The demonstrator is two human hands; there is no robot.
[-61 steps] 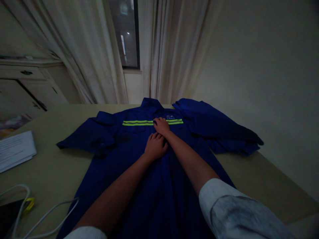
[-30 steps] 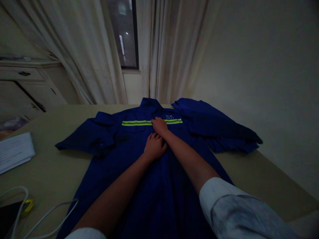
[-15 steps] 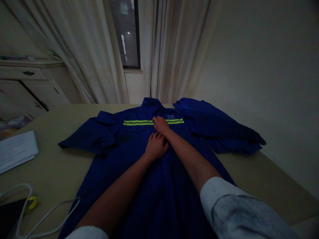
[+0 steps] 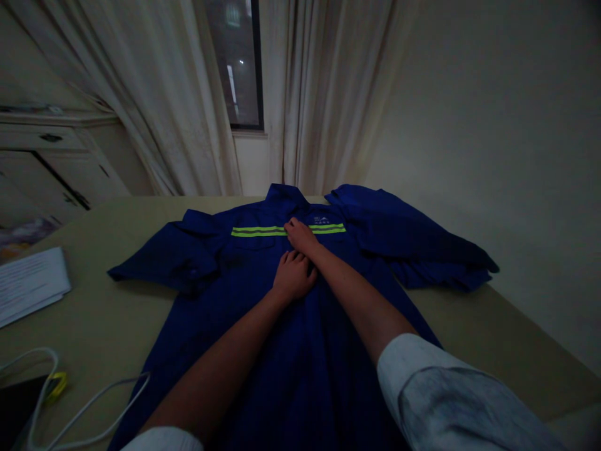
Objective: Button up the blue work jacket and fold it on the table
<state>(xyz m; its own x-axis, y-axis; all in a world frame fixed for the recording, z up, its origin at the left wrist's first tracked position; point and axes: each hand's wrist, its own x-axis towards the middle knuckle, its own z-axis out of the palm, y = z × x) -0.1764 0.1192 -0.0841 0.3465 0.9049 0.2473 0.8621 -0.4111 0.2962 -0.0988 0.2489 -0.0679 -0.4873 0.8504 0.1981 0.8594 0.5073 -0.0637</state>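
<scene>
A dark blue work shirt (image 4: 263, 326) with a yellow-green reflective stripe (image 4: 256, 232) lies spread face up on a beige table (image 4: 94, 307), collar toward the window. My left hand (image 4: 293, 275) rests on the middle of the shirt front, knuckles up and fingers curled into the fabric. Just beyond it, my right hand (image 4: 300, 236) is at the stripe by the front opening, its fingers bent and pinched on the cloth. The right sleeve (image 4: 413, 244) is bunched up at the table's right edge. The left sleeve (image 4: 164, 260) lies flat.
Folded white papers (image 4: 30, 285) lie at the table's left. A white cable (image 4: 89, 404) loops at the near left beside a dark device with a yellow tag (image 4: 54, 387). A cabinet (image 4: 56, 156), curtains (image 4: 310, 94) and a dark window (image 4: 237, 62) stand behind.
Both hands stay at the shirt's front opening. Only the right hand's fingers shift slightly at the stripe, and the view sways a little.
</scene>
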